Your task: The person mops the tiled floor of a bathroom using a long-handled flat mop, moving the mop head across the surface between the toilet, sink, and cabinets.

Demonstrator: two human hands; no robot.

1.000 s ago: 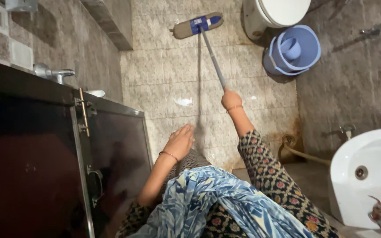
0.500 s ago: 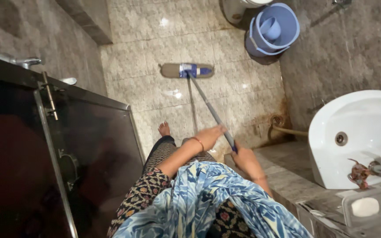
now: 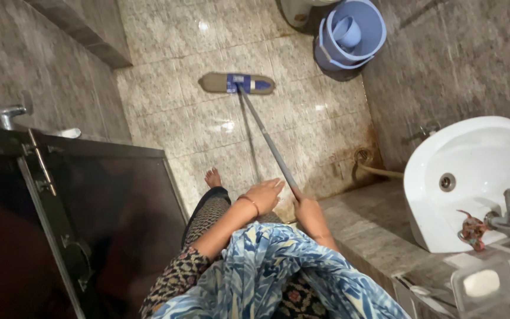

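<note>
Both hands are on the flat mop (image 3: 238,84): the right hand (image 3: 309,214) is wrapped around the near end of the grey handle (image 3: 268,142), and the left hand (image 3: 264,195) lies against the shaft just above it with its fingers loosely extended rather than clenched, so only the right hand shows a clear closed grip. The mop's flat pad, tan with a blue clip in the middle, rests on the tiled floor (image 3: 172,118) well ahead of the person's bare foot (image 3: 212,176), its long side running across the view. A second ago the right arm was stretched far out with the pad up near the toilet and the left hand off the handle; since then the pad has come back toward the person and the left hand has joined, which reads as the pulling half of a mopping stroke, with a wet sheen visible on the tiles near the handle. Beyond the pad stands a blue bucket (image 3: 349,35) with a small mug inside. To the right, a white washbasin (image 3: 473,177) hangs over a stone ledge; to the left stands a dark glass door (image 3: 107,224).
</note>
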